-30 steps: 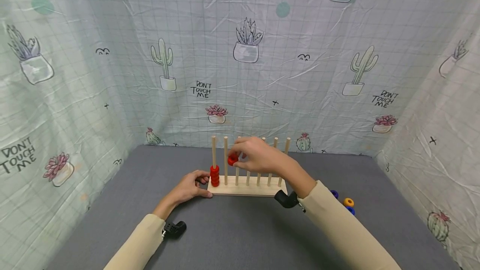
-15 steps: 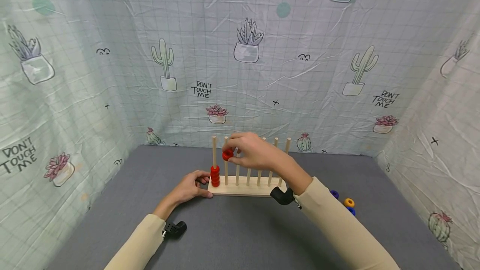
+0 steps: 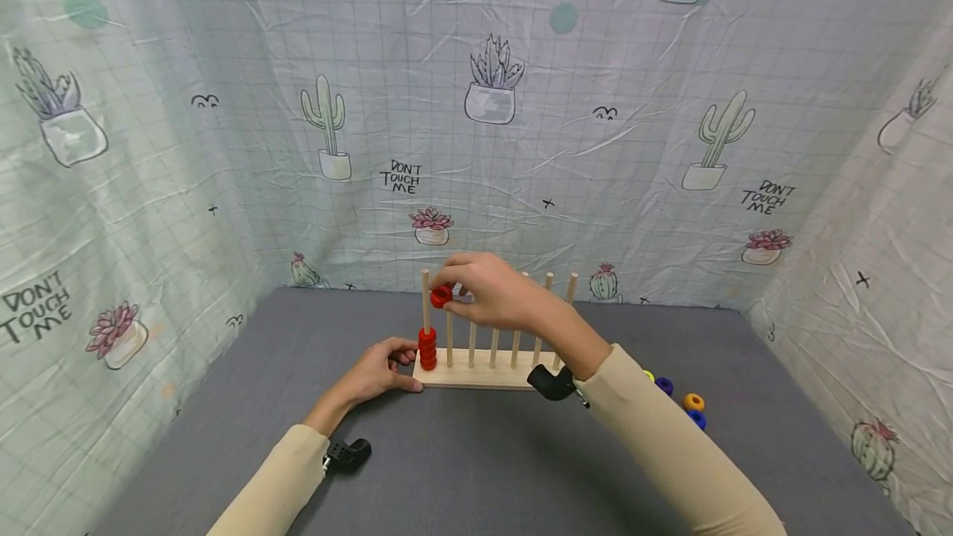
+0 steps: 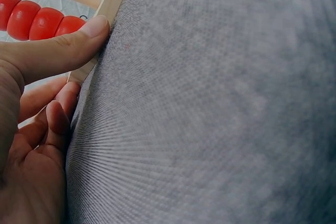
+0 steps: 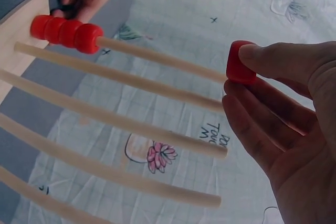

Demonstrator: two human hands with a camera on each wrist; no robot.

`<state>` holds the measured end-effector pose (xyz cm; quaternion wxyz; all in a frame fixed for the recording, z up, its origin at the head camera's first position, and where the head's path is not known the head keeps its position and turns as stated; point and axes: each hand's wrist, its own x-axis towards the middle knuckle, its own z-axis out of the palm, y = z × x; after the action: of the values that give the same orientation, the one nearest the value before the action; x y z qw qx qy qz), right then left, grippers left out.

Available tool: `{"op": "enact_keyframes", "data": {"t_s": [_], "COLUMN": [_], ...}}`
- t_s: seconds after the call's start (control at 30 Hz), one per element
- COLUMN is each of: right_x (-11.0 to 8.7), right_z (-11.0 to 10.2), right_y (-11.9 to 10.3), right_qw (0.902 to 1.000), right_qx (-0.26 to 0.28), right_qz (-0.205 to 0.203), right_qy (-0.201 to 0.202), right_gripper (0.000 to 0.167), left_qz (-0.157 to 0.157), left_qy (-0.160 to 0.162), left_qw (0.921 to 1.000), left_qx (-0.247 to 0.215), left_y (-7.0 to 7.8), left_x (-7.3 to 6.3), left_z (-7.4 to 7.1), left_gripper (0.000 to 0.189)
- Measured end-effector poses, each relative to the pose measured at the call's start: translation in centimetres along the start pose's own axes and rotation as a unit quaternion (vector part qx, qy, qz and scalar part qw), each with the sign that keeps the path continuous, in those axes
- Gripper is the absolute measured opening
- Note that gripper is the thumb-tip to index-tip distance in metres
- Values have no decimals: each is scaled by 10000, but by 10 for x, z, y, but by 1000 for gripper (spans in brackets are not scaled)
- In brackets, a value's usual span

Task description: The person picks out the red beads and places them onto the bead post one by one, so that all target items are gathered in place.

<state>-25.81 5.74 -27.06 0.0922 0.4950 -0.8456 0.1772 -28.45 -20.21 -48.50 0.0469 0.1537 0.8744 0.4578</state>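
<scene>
A wooden peg rack (image 3: 476,380) with a row of upright pegs stands on the grey table. Several red beads (image 3: 428,350) are stacked at the bottom of its leftmost peg. My left hand (image 3: 375,372) holds the left end of the base, with the thumb (image 4: 79,43) on the front edge and the fingers around the end. Between thumb and fingertips, my right hand (image 3: 495,292) pinches one more red bead (image 5: 242,62). That bead is close to the leftmost peg's top; whether the peg enters its hole cannot be told. The right hand covers the tops of some middle pegs.
Right of the rack lie loose beads, partly behind the right sleeve: a yellow one (image 3: 649,375), a dark blue one (image 3: 664,386), an orange one (image 3: 693,402) and a blue one (image 3: 696,418). A cactus-print curtain (image 3: 521,172) encloses the table's back and sides.
My right hand has carried the red bead left and upward, from beside the second peg to near the top of the leftmost one. The left hand stays on the base.
</scene>
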Motion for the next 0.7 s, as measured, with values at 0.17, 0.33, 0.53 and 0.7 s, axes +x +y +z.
{"op": "enact_keyframes", "data": {"t_s": [0.17, 0.33, 0.53, 0.7], "right_x": [6, 11, 19, 23], "right_z": [-2, -3, -6, -7], "right_y": [-2, -2, -1, 1], "right_qw": [9999, 9998, 9998, 9999], "right_qx": [38, 78, 143, 47], "right_qz": [102, 156, 68, 126], "right_qy": [-83, -23, 72, 103], "right_gripper": [28, 26, 22, 23], "left_qz": [-11, -27, -15, -1], "left_qy": [5, 15, -17, -30], "left_qw": [10000, 10000, 10000, 10000], "left_qx": [19, 61, 17, -31], "left_y": [1, 1, 0, -2], "left_x": [0, 0, -1, -1], "left_z": [0, -1, -1, 0], "left_gripper": [71, 70, 70, 71]}}
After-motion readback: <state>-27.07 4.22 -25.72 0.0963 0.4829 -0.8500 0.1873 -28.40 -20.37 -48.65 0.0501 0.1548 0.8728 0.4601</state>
